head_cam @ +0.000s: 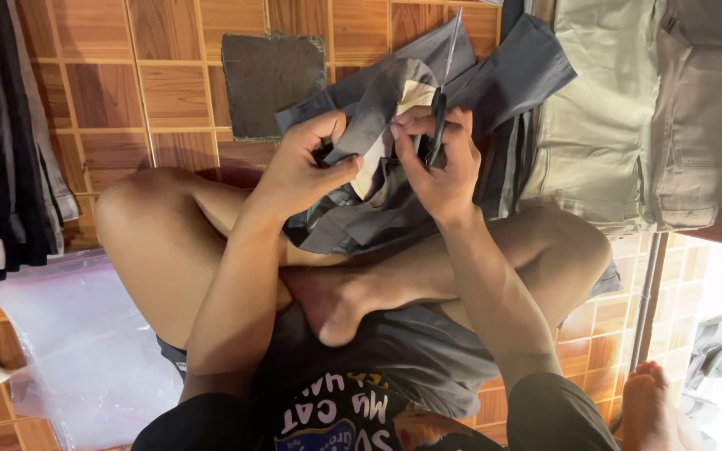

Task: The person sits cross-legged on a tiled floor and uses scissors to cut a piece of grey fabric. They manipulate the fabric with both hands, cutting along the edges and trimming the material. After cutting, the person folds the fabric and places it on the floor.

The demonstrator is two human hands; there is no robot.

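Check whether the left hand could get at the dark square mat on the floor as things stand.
Probably yes: the left hand pinches the grey garment, but the dark square mat lies just beyond it with nothing between.

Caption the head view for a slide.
Seated cross-legged, a person's left hand pinches grey trousers while the right hand holds scissors against the fabric.

Trousers point(394, 192) in my hands: dark grey, with a cream pocket lining.
Scissors point(440, 108): black handles, silver blades.
Floor point(127, 92): reddish-brown wood-look tiles with pale grout lines.
Mat point(271, 83): flat dark grey-brown square.
Folded trousers point(628, 108) beside me: pale khaki-olive.
Plastic bag point(85, 342): clear, milky sheen.
My shirt point(361, 409): black with white and yellow print.
Hanging clothes point(2, 142): black, grey and beige.
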